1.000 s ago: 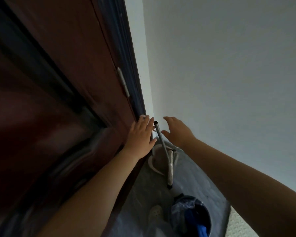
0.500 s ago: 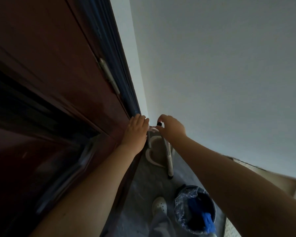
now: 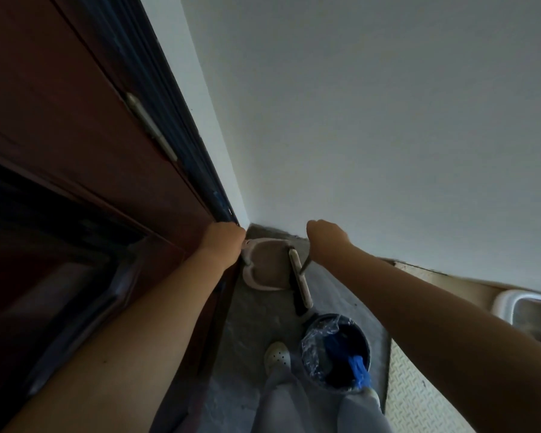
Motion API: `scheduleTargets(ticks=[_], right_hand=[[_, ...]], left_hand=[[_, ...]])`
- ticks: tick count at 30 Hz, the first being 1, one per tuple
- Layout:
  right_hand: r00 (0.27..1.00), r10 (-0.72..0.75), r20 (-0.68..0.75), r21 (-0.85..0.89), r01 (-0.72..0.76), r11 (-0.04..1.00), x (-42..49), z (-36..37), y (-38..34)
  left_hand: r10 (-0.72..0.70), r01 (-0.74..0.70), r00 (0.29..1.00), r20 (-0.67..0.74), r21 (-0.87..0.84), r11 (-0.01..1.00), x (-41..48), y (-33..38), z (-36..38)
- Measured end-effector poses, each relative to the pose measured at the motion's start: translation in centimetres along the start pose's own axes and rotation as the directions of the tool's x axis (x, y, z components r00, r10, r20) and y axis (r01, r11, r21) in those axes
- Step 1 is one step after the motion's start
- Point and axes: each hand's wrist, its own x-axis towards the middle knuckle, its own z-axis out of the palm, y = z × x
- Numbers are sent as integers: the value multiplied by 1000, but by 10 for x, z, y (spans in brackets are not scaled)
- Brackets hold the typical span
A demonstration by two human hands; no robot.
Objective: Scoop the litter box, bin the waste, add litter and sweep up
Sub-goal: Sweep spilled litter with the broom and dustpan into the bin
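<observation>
Grey floor [image 3: 253, 323] runs into a corner between a dark door [image 3: 75, 120] at 9 o'clock and a pale wall [image 3: 388, 120] at 1 o'clock. At the centre, the left grip [image 3: 227, 242] is curled at the upright handle of the white dustpan [image 3: 263, 271]. The right grip [image 3: 325, 240] is closed round the stick of the broom [image 3: 300, 276], whose head lies along the pan's 3 o'clock edge. A lined bin [image 3: 308, 342] stands at 5 o'clock, just beside a white shoe [image 3: 277, 354]. The litter box [image 3: 500, 303] sits at 4 o'clock, cut by the frame.

Grey floor [image 3: 253, 332] with dustpan [image 3: 263, 270], broom head [image 3: 300, 281], lined bin [image 3: 309, 339], litter box [image 3: 508, 300]
</observation>
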Motion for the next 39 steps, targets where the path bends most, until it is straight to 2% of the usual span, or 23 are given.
scheduleTargets(ticks=[3,8,13,17,20,25,31,35,39], right_hand=[[995,66,74,-16,-64,998,4,7,1],[985,139,105,-50,-135,990,5,17,12],[988,155,7,-83,-154,985,-7,14,31],[976,187,-109,126,-173,977,-22,7,68],[955,223,-194,278,-165,946,-47,5,95],[864,367,-346,583,-108,805,-94,8,127],[766,465,-443,673,-58,737,-147,10,169],[734,507,-452,732,-19,681,-186,9,208],[706,523,-477,723,-23,691,-236,16,252]], left_hand=[[31,-31,999,-6,-42,999,-4,-3,6],[37,-40,999,-32,-122,992,-9,-6,23],[12,-37,993,-120,-210,977,-8,-7,26],[4,-51,984,-177,-261,964,-6,-3,19],[24,-77,974,-224,-232,970,-10,2,11],[65,-142,942,-330,-216,966,-15,19,-10],[68,-158,927,-368,-218,963,-27,53,-49],[119,-209,904,-411,-182,961,-42,96,-68],[153,-268,873,-464,-193,944,-51,146,-84]])
